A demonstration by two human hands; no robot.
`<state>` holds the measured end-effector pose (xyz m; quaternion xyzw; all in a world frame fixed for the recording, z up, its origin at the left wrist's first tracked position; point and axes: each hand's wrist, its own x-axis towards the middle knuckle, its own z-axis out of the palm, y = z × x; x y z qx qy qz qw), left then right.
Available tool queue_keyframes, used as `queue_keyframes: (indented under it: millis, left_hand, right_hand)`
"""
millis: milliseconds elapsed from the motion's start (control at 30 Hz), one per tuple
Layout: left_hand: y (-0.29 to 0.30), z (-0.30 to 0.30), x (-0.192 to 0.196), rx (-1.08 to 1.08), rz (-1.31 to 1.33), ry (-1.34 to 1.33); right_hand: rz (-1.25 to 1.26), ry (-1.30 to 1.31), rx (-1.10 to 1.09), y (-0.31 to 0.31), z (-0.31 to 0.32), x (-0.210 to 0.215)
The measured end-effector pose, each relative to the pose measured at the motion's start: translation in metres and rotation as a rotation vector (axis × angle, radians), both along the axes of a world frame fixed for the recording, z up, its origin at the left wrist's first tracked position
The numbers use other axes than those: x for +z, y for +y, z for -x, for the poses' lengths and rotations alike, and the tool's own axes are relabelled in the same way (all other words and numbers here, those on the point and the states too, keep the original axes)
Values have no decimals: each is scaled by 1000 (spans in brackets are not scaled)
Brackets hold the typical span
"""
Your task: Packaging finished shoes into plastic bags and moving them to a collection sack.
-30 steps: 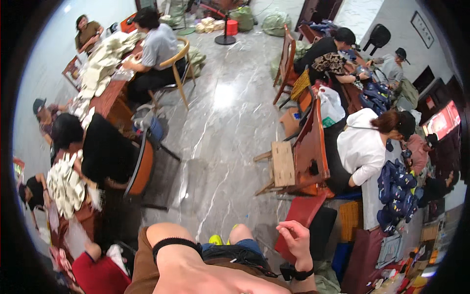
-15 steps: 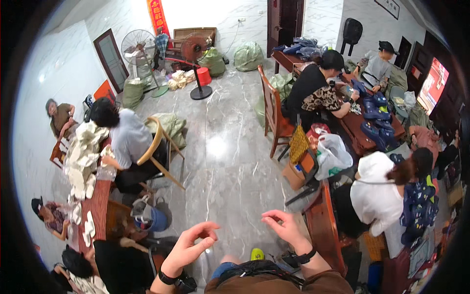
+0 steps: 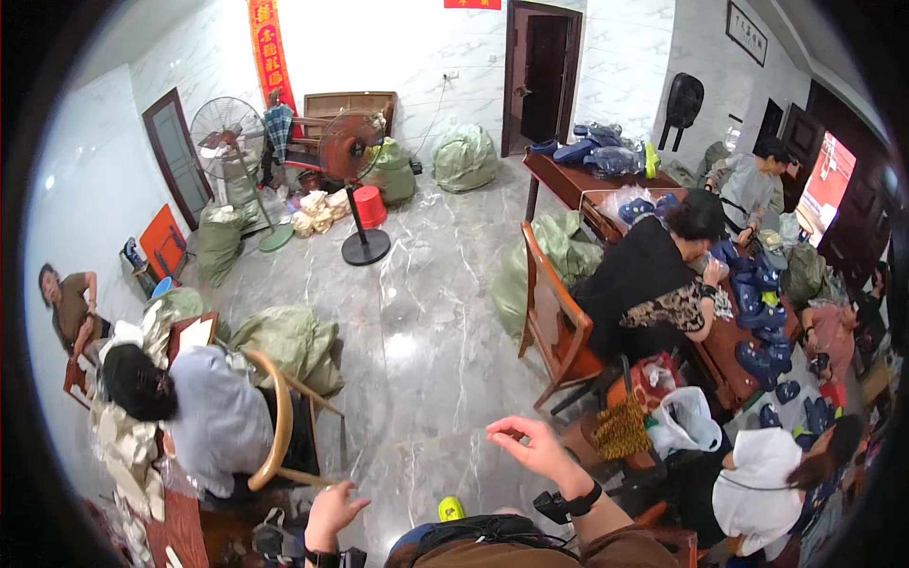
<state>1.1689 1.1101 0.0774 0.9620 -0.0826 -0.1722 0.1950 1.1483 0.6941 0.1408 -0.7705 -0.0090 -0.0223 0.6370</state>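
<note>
My right hand [image 3: 532, 451] is raised over the grey marble floor [image 3: 426, 312], with thumb and fingers curled together as if pinching. A black watch [image 3: 568, 502] sits on its wrist. My left hand [image 3: 331, 511] is lower and to the left, with its fingers apart, near the back of a curved wooden chair [image 3: 276, 426]. A faint clear film [image 3: 431, 473] seems to stretch between the hands, but I cannot tell whether either hand grips it. A yellow-green shoe tip [image 3: 452, 508] shows below.
A person in a grey shirt [image 3: 204, 417] sits in the curved chair at my left, by a pile of pale pieces [image 3: 123, 445]. At my right, people work at wooden tables [image 3: 729, 350] of blue shoes. Green sacks [image 3: 294, 341], a standing fan [image 3: 352, 151] and a red bucket [image 3: 369, 204] are further back.
The view has swung up toward the far wall with the fans. My hands have moved apart: the left has dropped lower, and the right stays raised with its fingers curled.
</note>
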Motion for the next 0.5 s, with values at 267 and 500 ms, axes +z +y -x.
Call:
queue_keyframes:
  millis: [267, 500]
  left_hand:
    - [-172, -328, 29, -512, 130, -71]
    - [-208, -554, -19, -426, -122, 122]
  right_hand:
    - [71, -64, -110, -62, -237, -2]
    - [36, -11, -259, -138, -475, -18]
